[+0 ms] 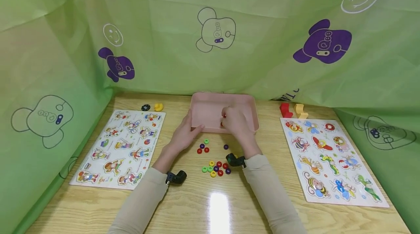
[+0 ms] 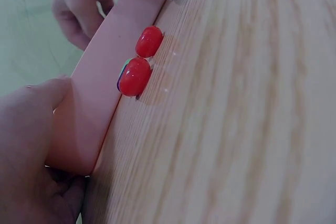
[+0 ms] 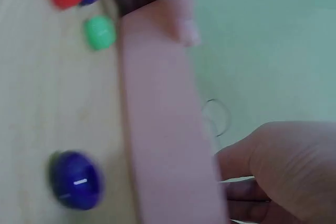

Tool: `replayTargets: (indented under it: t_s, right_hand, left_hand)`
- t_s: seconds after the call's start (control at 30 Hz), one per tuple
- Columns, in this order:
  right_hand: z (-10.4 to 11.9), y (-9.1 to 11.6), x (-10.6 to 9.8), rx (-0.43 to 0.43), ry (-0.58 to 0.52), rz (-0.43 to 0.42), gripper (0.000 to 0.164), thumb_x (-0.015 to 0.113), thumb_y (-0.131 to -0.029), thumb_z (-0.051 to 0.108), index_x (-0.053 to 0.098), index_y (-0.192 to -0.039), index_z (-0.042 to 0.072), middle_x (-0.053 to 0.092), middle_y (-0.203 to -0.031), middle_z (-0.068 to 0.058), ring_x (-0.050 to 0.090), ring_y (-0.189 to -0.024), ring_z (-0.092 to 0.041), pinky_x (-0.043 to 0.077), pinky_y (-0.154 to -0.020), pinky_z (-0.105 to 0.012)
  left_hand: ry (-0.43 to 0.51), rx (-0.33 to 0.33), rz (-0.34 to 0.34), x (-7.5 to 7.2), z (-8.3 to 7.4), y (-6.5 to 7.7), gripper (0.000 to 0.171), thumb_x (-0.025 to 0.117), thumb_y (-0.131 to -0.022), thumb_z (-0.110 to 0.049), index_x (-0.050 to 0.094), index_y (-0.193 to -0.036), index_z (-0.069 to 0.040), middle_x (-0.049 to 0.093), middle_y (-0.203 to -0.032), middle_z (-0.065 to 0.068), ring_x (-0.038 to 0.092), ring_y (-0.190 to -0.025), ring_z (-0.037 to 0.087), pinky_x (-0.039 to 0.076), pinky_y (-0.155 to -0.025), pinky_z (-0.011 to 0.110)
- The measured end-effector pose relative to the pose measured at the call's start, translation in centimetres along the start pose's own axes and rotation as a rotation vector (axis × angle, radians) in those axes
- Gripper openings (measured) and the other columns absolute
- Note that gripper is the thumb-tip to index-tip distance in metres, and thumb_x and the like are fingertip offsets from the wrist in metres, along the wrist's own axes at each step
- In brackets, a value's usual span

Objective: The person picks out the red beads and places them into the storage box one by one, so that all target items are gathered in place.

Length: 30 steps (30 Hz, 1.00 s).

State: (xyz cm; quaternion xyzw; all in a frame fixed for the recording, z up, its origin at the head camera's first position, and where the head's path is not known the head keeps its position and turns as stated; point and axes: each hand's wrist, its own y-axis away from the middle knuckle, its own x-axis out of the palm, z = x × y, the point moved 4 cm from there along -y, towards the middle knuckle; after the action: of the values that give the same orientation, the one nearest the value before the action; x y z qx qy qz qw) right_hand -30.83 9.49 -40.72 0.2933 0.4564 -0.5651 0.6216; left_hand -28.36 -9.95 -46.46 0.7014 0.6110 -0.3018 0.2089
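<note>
A shallow pink tray [image 1: 200, 130] stands against the back of the table. My left hand [image 1: 183, 133] grips its front left corner, thumb at the rim and fingers round the outside, as the left wrist view shows. Over the tray's right half, my right hand [image 1: 234, 119] is blurred, with curled fingers. A red bead [image 1: 224, 116] shows between its fingertips, and another red bead [image 1: 222, 123] is just below them. In front of the tray lie loose ring-shaped beads, among them a green bead [image 1: 206, 141], a purple bead [image 1: 226, 147] and a red bead [image 1: 199, 151].
Nearer me lies a cluster of red, yellow, green and purple beads [image 1: 213, 174]. Picture puzzle boards flank the work, one left [image 1: 108, 153] and one right [image 1: 316, 157]. Behind them are a black disc [image 1: 146, 107], yellow duck [image 1: 158, 107], red block [image 1: 286, 110] and yellow block [image 1: 300, 110].
</note>
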Motion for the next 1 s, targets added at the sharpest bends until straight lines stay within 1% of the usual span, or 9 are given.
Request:
replayTargets:
  t_s: [0.03,0.13,0.23,0.37,0.53,0.67,0.87,0.93,1.0]
  right_hand:
    - [-0.3,0.0,0.3,0.005,0.004,0.006,0.006,0.061,-0.084,0.010,0.066,-0.081,0.007,0.061,-0.082,-0.004,0.055,-0.074,-0.017,0.048,-0.067,-0.030]
    - [-0.9,0.1,1.0,0.012,0.004,0.008,0.014,0.059,-0.086,0.010,0.063,-0.072,0.009,0.059,-0.078,-0.002,0.054,-0.074,-0.017,0.046,-0.069,-0.030]
    - [-1.2,0.1,1.1,0.013,-0.001,-0.004,0.018,0.058,-0.086,0.009,0.062,-0.069,0.010,0.060,-0.077,-0.002,0.055,-0.072,-0.017,0.046,-0.068,-0.030]
    - [-1.3,0.2,1.2,0.022,-0.007,0.009,0.014,0.058,-0.087,0.010,0.064,-0.074,0.010,0.062,-0.080,-0.002,0.057,-0.075,-0.016,0.048,-0.069,-0.030]
    - [-1.2,0.6,0.8,0.016,0.014,0.020,0.008,0.060,-0.086,0.013,0.068,-0.086,0.009,0.064,-0.088,-0.003,0.057,-0.077,-0.016,0.049,-0.072,-0.031]
    - [-0.5,1.1,0.0,-0.054,0.031,0.028,0.011,0.062,-0.085,0.013,0.069,-0.092,0.009,0.065,-0.089,-0.003,0.056,-0.076,-0.015,0.049,-0.070,-0.031]
    - [1.7,2.8,-1.3,-0.218,0.075,0.096,0.015,0.063,-0.085,0.016,0.070,-0.098,0.011,0.064,-0.091,0.001,0.059,-0.083,-0.013,0.051,-0.074,-0.029]
    - [2.4,3.5,-1.8,-0.255,0.061,0.118,0.015,0.062,-0.086,0.016,0.070,-0.099,0.012,0.064,-0.092,0.003,0.059,-0.083,-0.012,0.051,-0.074,-0.029]
    - [3.1,4.1,-2.0,-0.283,0.018,0.146,0.015,0.062,-0.087,0.016,0.070,-0.100,0.013,0.063,-0.089,0.004,0.058,-0.080,-0.011,0.050,-0.071,-0.028]
  left_hand:
    - [0.000,0.002,0.001,0.1,-0.1,0.0,0.085,0.046,-0.091,-0.053,-0.012,-0.147,-0.027,0.007,-0.158,0.008,0.017,-0.143,0.027,0.024,-0.113,0.047]
    - [-0.005,0.002,0.002,0.2,-0.2,0.1,0.086,0.046,-0.091,-0.053,-0.011,-0.148,-0.024,0.008,-0.158,0.009,0.018,-0.143,0.028,0.024,-0.113,0.047]
    - [-0.011,0.004,-0.001,0.2,-0.3,0.0,0.087,0.046,-0.091,-0.053,-0.007,-0.149,-0.019,0.009,-0.158,0.010,0.018,-0.143,0.028,0.024,-0.113,0.047]
    - [-0.018,0.002,0.004,0.3,-0.3,0.0,0.087,0.046,-0.090,-0.054,-0.006,-0.150,-0.018,0.009,-0.157,0.010,0.018,-0.143,0.029,0.025,-0.113,0.048]
    - [-0.018,-0.004,0.014,0.4,-0.1,0.2,0.087,0.046,-0.090,-0.055,-0.008,-0.149,-0.020,0.008,-0.158,0.010,0.018,-0.143,0.029,0.025,-0.113,0.048]
    - [-0.006,-0.005,0.009,0.3,-0.2,0.3,0.087,0.046,-0.090,-0.055,-0.009,-0.149,-0.022,0.008,-0.158,0.010,0.018,-0.143,0.029,0.025,-0.113,0.048]
    - [0.015,-0.006,-0.001,0.1,-0.2,0.3,0.087,0.047,-0.090,-0.054,-0.003,-0.150,-0.015,0.008,-0.158,0.009,0.016,-0.143,0.028,0.024,-0.113,0.049]
    - [0.014,-0.007,-0.001,0.0,-0.2,0.2,0.087,0.047,-0.090,-0.054,-0.002,-0.150,-0.014,0.008,-0.158,0.009,0.016,-0.143,0.028,0.024,-0.113,0.050]
    - [0.012,-0.006,0.000,0.0,-0.2,0.2,0.087,0.047,-0.090,-0.054,-0.002,-0.150,-0.014,0.008,-0.158,0.009,0.016,-0.143,0.028,0.025,-0.113,0.050]
